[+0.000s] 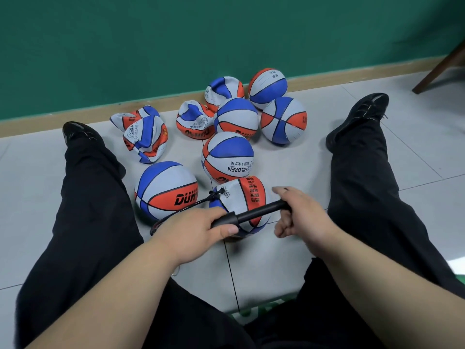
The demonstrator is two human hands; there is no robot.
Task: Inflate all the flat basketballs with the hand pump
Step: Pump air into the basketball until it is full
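My left grip (191, 233) is wrapped round the thick barrel end of the black hand pump (254, 213), thumb on top. My right grip (299, 217) is curled round the handle at the other end. I hold the pump crosswise, one grip steadying it while the other works the handle; I judge this to be mid-stroke.

A thin black hose (181, 212) loops out from under my left grip and up to a fitting (219, 191) on top of the half-flat basketball (241, 197). That ball rests on the floor (314, 159) directly beneath the pump, between my spread legs (83, 197), where it is easy to reach.

Just to its left sits a full, round ball (163, 190). Beyond are more round ones, the nearest (227, 157) touching the ball being pumped. Crumpled flat balls (146, 138) lie further left, towards the floor's far edge, and I judge they are waiting their turn.

The floor is pale grey tile. A wooden skirting (75, 119) runs along its far edge below a dark green wall (176, 41). A dark chair leg (440, 69) stands at the far right corner.
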